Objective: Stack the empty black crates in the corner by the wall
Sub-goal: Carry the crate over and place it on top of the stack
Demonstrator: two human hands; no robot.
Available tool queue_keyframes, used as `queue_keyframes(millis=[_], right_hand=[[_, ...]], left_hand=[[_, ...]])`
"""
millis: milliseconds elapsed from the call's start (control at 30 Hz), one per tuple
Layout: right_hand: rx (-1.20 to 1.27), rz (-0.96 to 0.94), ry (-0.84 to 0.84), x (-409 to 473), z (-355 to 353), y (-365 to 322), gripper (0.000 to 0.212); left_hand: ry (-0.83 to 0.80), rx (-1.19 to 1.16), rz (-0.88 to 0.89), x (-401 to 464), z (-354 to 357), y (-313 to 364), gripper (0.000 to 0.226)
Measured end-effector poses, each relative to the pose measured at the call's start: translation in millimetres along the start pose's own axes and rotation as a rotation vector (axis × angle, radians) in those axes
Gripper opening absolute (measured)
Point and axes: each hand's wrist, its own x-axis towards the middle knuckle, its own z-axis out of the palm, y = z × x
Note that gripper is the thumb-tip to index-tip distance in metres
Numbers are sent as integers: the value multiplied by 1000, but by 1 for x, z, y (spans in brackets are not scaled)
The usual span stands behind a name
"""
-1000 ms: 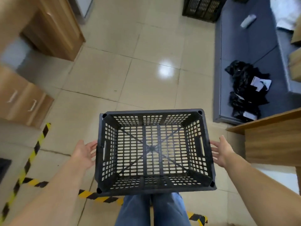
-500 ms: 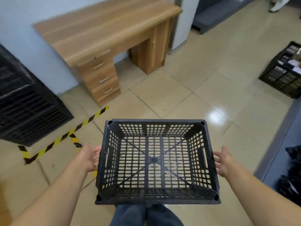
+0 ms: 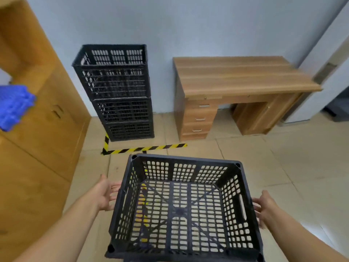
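Observation:
I carry an empty black perforated crate point(image 3: 183, 207) in front of me, level, with its open top towards me. My left hand point(image 3: 105, 195) presses on its left side wall and my right hand point(image 3: 264, 207) on its right side wall by the handle slot. Ahead, against the pale blue wall, stands a stack of black crates point(image 3: 117, 91), three high, with the top one open upward. The stack sits between a wooden cabinet and a desk, behind a corner of yellow-black floor tape point(image 3: 143, 148).
A tall wooden cabinet point(image 3: 37, 120) fills the left side, and a blue plastic object point(image 3: 13, 106) juts out at its left edge. A wooden desk point(image 3: 236, 87) with drawers stands right of the stack. Beige floor tiles point(image 3: 283, 167) lie between me and the wall.
The view has swung left, from the sofa and floor to the desk and now straight onto the crate stack at the wall. The held crate stays between both hands.

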Motion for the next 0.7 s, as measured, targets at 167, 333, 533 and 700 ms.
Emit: queue_keyframes(millis=[167,333,533,700], right_hand=[[-108,-68,-74,-27,87,-30,58],[-185,-108,-124,-53,176,-53,52],[-242,-158,-171,-75,269,-83,53],[-247,-172,-206,-86,323,-114,56]], left_hand=[[50,-134,-8,0,-76,17,86],[95,-205,23,10,-144,47,82],[110,-266,66,32,-214,106,87],[100,-282,114,35,-243,164,87]])
